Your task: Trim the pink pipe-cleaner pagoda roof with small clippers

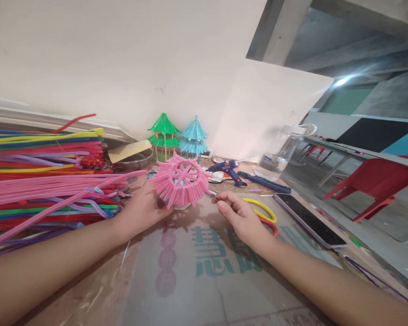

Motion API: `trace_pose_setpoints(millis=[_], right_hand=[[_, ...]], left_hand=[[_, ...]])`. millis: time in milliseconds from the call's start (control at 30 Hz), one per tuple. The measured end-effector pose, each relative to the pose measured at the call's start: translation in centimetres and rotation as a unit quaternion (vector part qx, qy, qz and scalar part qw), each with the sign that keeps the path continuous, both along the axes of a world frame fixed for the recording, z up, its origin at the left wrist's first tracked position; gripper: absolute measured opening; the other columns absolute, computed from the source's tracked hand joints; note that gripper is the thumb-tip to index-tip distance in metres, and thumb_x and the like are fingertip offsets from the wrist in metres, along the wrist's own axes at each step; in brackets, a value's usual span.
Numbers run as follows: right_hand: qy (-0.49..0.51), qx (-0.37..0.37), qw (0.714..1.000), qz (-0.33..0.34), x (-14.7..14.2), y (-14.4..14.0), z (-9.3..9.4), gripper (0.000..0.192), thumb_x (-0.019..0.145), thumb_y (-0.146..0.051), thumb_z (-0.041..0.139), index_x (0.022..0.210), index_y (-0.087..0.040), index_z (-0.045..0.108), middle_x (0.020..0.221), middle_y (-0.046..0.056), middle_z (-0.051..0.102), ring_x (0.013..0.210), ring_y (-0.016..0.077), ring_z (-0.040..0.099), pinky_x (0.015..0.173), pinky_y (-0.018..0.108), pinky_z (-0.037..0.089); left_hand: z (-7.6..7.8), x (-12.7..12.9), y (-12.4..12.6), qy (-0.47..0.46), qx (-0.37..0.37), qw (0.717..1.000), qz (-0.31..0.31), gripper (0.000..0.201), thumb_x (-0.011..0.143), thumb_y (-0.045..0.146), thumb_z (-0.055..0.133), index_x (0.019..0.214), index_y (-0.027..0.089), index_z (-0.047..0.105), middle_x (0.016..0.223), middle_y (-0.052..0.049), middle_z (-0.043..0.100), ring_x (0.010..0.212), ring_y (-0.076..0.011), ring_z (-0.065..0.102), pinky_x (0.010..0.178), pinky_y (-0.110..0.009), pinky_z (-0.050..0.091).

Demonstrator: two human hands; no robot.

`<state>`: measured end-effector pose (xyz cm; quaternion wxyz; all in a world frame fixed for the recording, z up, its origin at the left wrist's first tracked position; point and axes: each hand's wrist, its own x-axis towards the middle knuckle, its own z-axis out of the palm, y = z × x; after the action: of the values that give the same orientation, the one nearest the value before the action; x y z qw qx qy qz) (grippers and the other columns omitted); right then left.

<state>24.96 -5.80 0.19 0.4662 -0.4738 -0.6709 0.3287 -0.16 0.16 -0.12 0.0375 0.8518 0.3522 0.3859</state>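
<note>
Pink roof of pipe cleaners, held above the table near its far end, gripped from behind by left hand, fingers closed around its base. Right hand just beside it, fingers pinched on a thin tool touching the fringe. Pipe cleaners piled left; glue gun, green and blue models behind.

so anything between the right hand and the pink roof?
Nothing visible. The right hand pinches a thin tool whose tip reaches the pink roof edge; the left hand holds the roof from the other side.
</note>
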Motion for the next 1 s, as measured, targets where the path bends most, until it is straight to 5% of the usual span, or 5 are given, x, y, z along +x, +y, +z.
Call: trace_pose_setpoints(millis=[600,1000], right_hand=[[0.006,-0.002,1.000,-0.001,-0.15,-0.18,0.36,0.039,0.083,-0.060,0.058,0.084,-0.021,0.055,0.062,-0.005,0.039,0.055,0.0125,0.032,0.051,0.026,0.028],[0.006,0.015,1.000,-0.009,-0.14,-0.02,0.11,0.032,0.083,-0.053,0.058,0.081,-0.021,0.057,0.064,-0.004,0.043,0.057,0.0135,0.036,0.054,0.027,0.032]], left_hand=[[-0.30,-0.19,0.24,0.012,0.010,1.000,-0.002,0.032,0.079,0.023,0.064,0.111,0.018,0.065,0.118,-0.013,0.069,0.115,-0.0349,0.062,0.102,-0.053,0.050],[0.07,-0.07,0.04,0.019,-0.020,1.000,0.005,0.027,0.079,0.025,0.063,0.104,0.017,0.066,0.109,-0.012,0.071,0.112,-0.0341,0.064,0.098,-0.048,0.053]])
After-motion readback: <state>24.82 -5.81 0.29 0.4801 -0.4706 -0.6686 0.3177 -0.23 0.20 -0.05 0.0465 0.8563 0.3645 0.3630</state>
